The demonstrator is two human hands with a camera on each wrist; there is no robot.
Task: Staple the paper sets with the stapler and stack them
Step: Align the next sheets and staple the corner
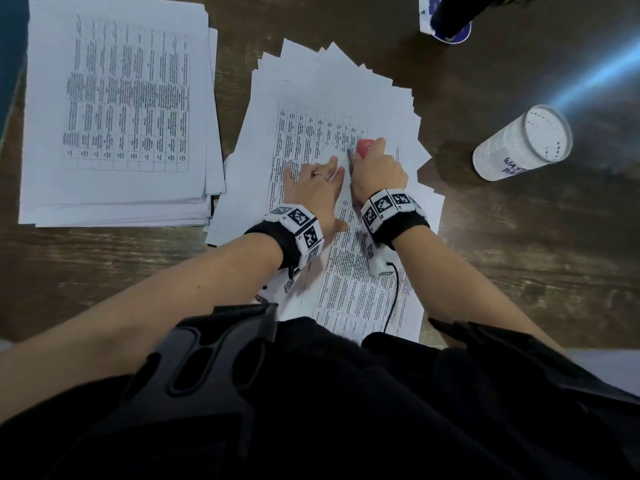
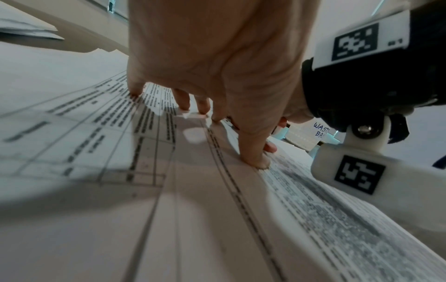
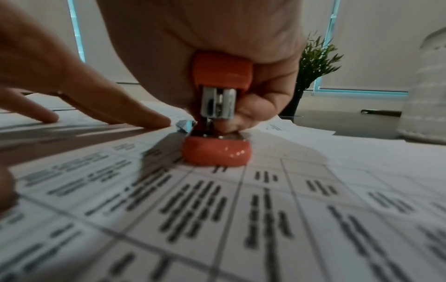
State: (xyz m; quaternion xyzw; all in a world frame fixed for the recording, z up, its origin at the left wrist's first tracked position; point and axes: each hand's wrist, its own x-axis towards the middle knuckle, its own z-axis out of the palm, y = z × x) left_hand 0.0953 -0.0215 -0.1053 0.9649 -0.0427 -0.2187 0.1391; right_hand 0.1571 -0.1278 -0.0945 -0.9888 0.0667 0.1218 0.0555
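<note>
Nearest the person, the left hand [image 1: 313, 183] lies flat with fingers spread, pressing the paper set [image 1: 304, 157] onto the fanned loose pile [image 1: 388, 109]; just beside it the right hand [image 1: 379, 169] is wrapped around the red stapler [image 3: 218, 114], whose mouth sits over the set's curled corner. Judged mid-staple: the fanned pile looks still to be done. Farther left on the worktop [image 1: 519, 254], the tidy stack [image 1: 117, 112] probably holds finished sets, though no staples are visible.
</note>
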